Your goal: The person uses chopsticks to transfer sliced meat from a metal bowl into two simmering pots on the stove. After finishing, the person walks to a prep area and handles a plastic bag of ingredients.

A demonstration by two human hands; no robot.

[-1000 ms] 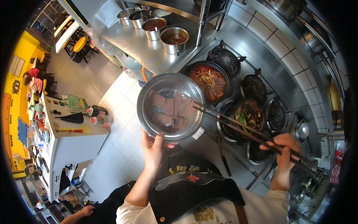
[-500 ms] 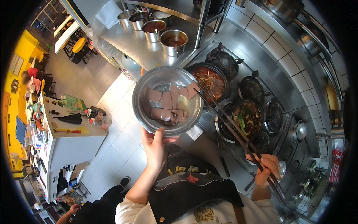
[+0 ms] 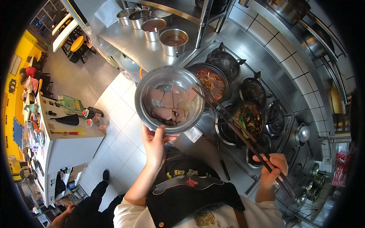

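Right hand (image 3: 274, 166) grasps two long dark-brown chopsticks (image 3: 249, 145); since a second ago it has dropped, swinging them steeper, their tips now at the rightmost of the flat pinkish-brown slices (image 3: 167, 99), so handling of these seems under way; I cannot tell if they pinch it. Their long axis slants from lower right up-left to the round silver-grey bowl (image 3: 168, 77), which the left hand (image 3: 154, 142) clasps, mouth upward, beside the round black pot (image 3: 229, 87).
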